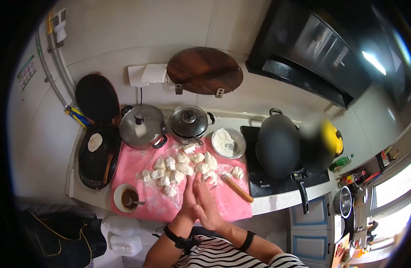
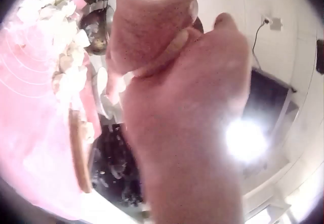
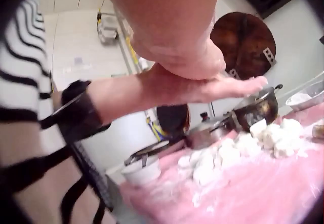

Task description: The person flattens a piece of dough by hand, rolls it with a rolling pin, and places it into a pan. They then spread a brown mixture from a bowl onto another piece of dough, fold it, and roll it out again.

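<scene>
In the head view, my left hand (image 1: 189,202) and right hand (image 1: 207,200) are laid palm to palm above the front of the pink mat (image 1: 156,207), fingers straight. Whether anything lies between the palms is hidden. The right wrist view shows the right hand (image 3: 177,49) lying across the left hand (image 3: 202,90), whose fingers extend flat. Up close in the left wrist view are the left hand (image 2: 149,34) and the right hand (image 2: 190,77), touching. Floured white dough pieces (image 1: 184,168) are grouped just beyond the fingertips. A wooden rolling pin (image 1: 238,188) lies to their right.
A bowl of flour (image 1: 228,143) and two lidded pots (image 1: 142,127) (image 1: 188,121) stand behind the dough. An open black pan (image 1: 98,163) holds a pale flat round (image 1: 95,142). A bowl with a spoon (image 1: 126,198) sits front left; a wok (image 1: 278,146) is right.
</scene>
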{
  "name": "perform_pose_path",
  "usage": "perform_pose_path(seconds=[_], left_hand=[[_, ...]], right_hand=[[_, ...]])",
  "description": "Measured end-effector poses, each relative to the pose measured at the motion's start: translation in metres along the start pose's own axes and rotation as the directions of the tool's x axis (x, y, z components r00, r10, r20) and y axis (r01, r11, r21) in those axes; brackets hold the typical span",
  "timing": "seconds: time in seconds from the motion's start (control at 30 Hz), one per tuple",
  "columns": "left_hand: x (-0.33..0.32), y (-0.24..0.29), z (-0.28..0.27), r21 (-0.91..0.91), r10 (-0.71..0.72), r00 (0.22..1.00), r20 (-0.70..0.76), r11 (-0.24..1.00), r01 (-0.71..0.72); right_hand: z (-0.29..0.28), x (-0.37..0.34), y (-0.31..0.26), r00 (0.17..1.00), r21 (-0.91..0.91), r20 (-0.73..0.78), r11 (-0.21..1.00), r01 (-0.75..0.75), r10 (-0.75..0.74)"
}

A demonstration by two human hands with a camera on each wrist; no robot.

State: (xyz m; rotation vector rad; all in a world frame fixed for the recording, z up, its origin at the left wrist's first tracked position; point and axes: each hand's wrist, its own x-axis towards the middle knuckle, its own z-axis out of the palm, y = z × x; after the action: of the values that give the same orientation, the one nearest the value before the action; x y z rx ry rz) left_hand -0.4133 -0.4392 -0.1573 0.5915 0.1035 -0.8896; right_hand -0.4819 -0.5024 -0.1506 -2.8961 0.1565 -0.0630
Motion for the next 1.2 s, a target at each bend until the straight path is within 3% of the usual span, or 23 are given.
perform_pose_path(seconds=[0.03, 0.07, 0.1, 0.13, 0.17, 0.23, 0.3, 0.33, 0.37, 0.47, 0.53, 0.6, 0.67, 0.7, 0.8, 0.87, 0.9, 0.93, 1.0, 1.07, 1.1, 1.17, 1.2], left_hand=[[0.01, -0.021, -0.03, 0.192, 0.133, 0.984, 0.121, 0.969, -0.155], [0.011, -0.03, -0.035, 0.212, 0.142, 0.979, 0.147, 0.962, -0.172], [0.012, -0.038, -0.04, 0.23, 0.151, 0.973, 0.174, 0.955, -0.189], [0.0, -0.03, -0.012, 0.083, 0.051, 0.995, 0.091, 0.995, -0.059], [-0.007, -0.02, 0.006, 0.295, 0.075, 0.992, 0.098, 0.95, -0.101], [-0.01, -0.001, 0.007, 0.088, 0.012, 0.997, 0.077, 0.996, -0.019], [-0.008, 0.016, 0.012, -0.093, 0.01, 1.0, 0.012, 0.996, -0.009], [0.001, -0.009, -0.003, 0.056, 0.276, 0.957, 0.088, 0.958, -0.281], [0.02, -0.052, -0.027, 0.182, 0.503, 0.841, 0.198, 0.824, -0.536], [-0.011, -0.026, 0.007, 0.186, 0.166, 0.981, 0.099, 0.966, -0.182], [-0.017, -0.012, 0.02, 0.129, 0.045, 0.995, 0.089, 0.99, -0.056], [-0.02, 0.013, 0.021, -0.032, 0.008, 0.989, 0.148, 0.999, -0.003], [-0.009, 0.018, 0.01, 0.021, 0.032, 0.992, 0.125, 0.999, -0.035], [0.0, -0.008, -0.014, 0.231, 0.263, 0.932, 0.248, 0.919, -0.321], [-0.024, -0.008, 0.025, 0.244, 0.242, 0.938, 0.248, 0.922, -0.302], [-0.028, 0.004, 0.033, -0.072, -0.006, 0.985, 0.174, 0.997, 0.019], [-0.023, 0.01, 0.03, -0.162, 0.029, 0.977, 0.213, 0.987, 0.006], [-0.019, 0.019, 0.03, -0.201, 0.048, 0.988, 0.149, 0.979, -0.017], [-0.009, 0.01, 0.017, 0.054, 0.192, 0.966, 0.175, 0.977, -0.205], [0.0, -0.009, -0.001, 0.395, 0.424, 0.866, 0.265, 0.772, -0.498], [0.0, -0.019, -0.006, 0.457, 0.449, 0.849, 0.279, 0.715, -0.528], [-0.018, 0.007, 0.02, 0.177, 0.241, 0.946, 0.216, 0.943, -0.281], [-0.027, 0.02, 0.033, 0.023, 0.132, 0.975, 0.18, 0.99, -0.139]], right_hand=[[-0.004, 0.003, 0.004, 0.991, 0.399, -0.124, 0.913, 0.087, -0.04], [-0.009, 0.007, 0.007, 0.965, 0.715, -0.262, 0.668, 0.209, -0.021], [0.001, 0.02, 0.019, 0.975, 0.814, -0.217, 0.56, 0.157, 0.043], [0.0, 0.025, 0.027, 0.973, 0.814, -0.223, 0.562, 0.149, 0.066], [-0.003, 0.028, 0.036, 0.971, 0.814, -0.225, 0.564, 0.139, 0.085], [-0.016, 0.016, 0.031, 0.978, 0.795, -0.207, 0.589, 0.144, 0.04], [-0.02, 0.0, 0.007, 0.959, 0.675, -0.282, 0.701, 0.228, -0.04], [-0.017, -0.004, -0.002, 0.947, 0.611, -0.311, 0.745, 0.266, -0.083], [-0.01, 0.003, -0.001, 0.921, 0.553, -0.38, 0.777, 0.3, -0.086], [-0.027, 0.03, 0.02, 0.966, 0.852, -0.246, 0.493, 0.175, 0.082], [-0.023, 0.027, 0.028, 0.958, 0.748, -0.285, 0.628, 0.212, 0.016], [-0.021, 0.008, 0.019, 0.947, 0.618, -0.305, 0.737, 0.274, -0.097], [-0.023, -0.011, -0.005, 0.956, 0.588, -0.259, 0.763, 0.268, -0.136], [-0.019, -0.008, -0.002, 0.953, 0.635, -0.276, 0.72, 0.28, -0.126], [-0.038, 0.027, 0.019, 0.946, 0.791, -0.323, 0.538, 0.291, -0.037], [-0.039, 0.026, 0.027, 0.937, 0.718, -0.345, 0.628, 0.301, -0.055], [-0.04, 0.015, 0.019, 0.946, 0.68, -0.315, 0.678, 0.277, -0.071], [-0.041, 0.006, 0.009, 0.917, 0.604, -0.365, 0.708, 0.367, -0.164], [-0.041, 0.004, -0.006, 0.878, 0.579, -0.422, 0.679, 0.452, -0.225], [-0.036, 0.016, -0.002, 0.939, 0.748, -0.332, 0.58, 0.322, -0.093], [-0.048, 0.022, -0.001, 0.934, 0.799, -0.352, 0.501, 0.333, -0.059], [-0.051, 0.024, 0.015, 0.881, 0.62, -0.431, 0.645, 0.447, -0.196], [-0.053, 0.022, 0.015, 0.863, 0.497, -0.434, 0.731, 0.468, -0.258]])
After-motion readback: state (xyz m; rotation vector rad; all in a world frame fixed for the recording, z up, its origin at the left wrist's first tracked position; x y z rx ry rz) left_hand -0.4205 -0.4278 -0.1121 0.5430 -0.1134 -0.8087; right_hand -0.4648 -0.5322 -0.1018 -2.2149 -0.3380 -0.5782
